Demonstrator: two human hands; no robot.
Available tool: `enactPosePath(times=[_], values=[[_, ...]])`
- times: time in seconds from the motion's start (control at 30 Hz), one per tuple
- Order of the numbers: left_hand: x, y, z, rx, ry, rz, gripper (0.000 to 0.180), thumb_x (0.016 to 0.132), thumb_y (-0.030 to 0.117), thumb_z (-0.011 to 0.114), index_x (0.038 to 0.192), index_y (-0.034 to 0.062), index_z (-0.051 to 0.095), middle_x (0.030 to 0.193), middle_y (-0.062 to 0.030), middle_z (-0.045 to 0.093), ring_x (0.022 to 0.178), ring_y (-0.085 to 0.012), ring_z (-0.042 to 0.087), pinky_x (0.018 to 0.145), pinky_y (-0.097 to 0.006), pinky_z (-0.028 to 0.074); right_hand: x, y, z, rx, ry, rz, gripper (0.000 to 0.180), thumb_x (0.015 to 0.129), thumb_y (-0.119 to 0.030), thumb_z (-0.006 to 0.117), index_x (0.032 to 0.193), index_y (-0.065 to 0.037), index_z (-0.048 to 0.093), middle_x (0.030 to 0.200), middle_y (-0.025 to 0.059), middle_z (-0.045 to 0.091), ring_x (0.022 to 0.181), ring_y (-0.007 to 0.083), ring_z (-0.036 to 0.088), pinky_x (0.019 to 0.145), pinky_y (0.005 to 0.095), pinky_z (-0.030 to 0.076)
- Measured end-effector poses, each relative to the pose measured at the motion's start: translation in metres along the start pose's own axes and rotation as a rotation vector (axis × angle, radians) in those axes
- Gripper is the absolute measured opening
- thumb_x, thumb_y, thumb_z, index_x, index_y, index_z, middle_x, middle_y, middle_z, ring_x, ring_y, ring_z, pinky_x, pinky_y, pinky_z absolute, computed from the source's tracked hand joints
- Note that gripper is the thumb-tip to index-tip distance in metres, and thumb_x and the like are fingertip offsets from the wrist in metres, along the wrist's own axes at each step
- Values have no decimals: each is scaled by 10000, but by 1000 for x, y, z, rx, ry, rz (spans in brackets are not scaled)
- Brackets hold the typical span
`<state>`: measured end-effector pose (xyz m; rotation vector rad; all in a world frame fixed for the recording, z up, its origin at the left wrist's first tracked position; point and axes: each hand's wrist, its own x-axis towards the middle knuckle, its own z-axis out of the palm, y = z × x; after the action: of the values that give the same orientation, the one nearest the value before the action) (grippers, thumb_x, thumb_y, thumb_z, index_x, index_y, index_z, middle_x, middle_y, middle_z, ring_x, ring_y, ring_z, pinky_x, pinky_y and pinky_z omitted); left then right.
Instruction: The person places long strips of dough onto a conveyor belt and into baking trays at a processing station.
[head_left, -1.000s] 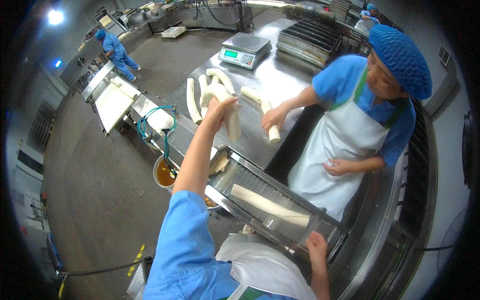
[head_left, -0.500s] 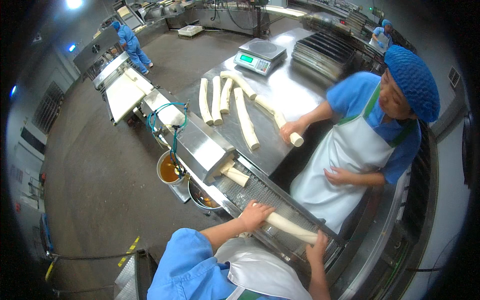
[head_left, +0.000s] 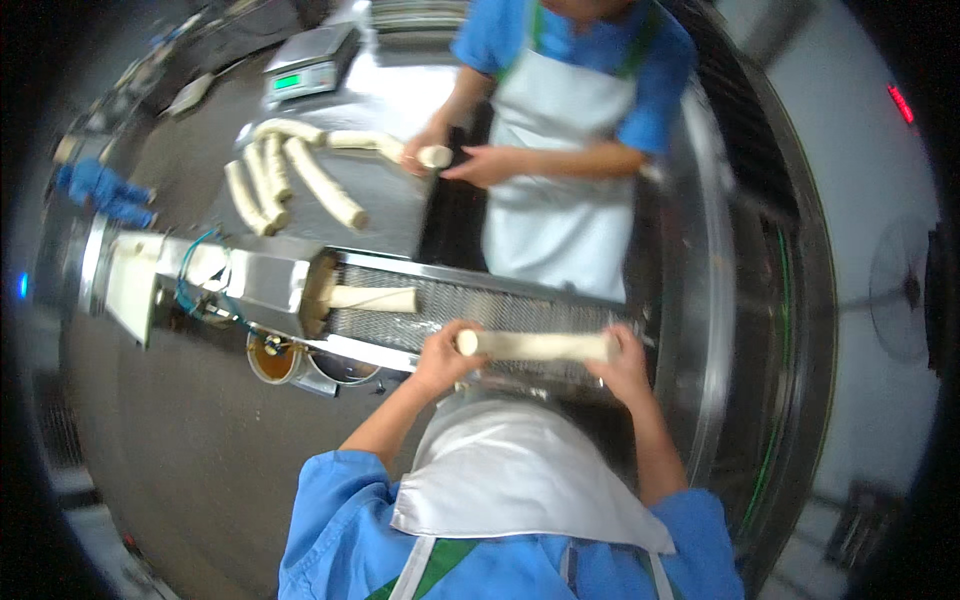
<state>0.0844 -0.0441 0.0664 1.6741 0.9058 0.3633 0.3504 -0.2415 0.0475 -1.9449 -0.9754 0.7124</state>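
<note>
Both hands, left hand and right hand, gripping dough log over mesh conveyor.

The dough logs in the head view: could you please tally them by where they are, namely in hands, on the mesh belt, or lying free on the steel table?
Held by the person's two hands: 1, dough log
Held by the co-worker: 1, log
On the mesh belt: 1, log
Free on the steel table: 4, group
Total: 7
</note>
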Motion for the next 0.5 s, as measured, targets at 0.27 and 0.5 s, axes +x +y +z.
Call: enactPosePath(times=[0.27, 0.5], values=[[-2, 65, 18, -72, 64, 309, 391, 651, -6, 827, 993, 22, 638, 984, -66, 627, 898, -145, 618, 785, -289, 528, -11, -105, -3, 187, 101, -297, 448, 660, 9, 809, 1028, -34, 559, 1006, 75, 570, 954, 179, 605, 830, 305, 497], [-13, 84, 15, -28, 132, 411, 382, 628, -5, 851, 951, 17, 647, 954, -66, 611, 848, -147, 599, 741, -272, 501, -17, -119, -5, 190, 79, -322, 422, 636, 58, 794, 977, -20, 558, 1029, 80, 544, 984, 203, 575, 878, 325, 472]])
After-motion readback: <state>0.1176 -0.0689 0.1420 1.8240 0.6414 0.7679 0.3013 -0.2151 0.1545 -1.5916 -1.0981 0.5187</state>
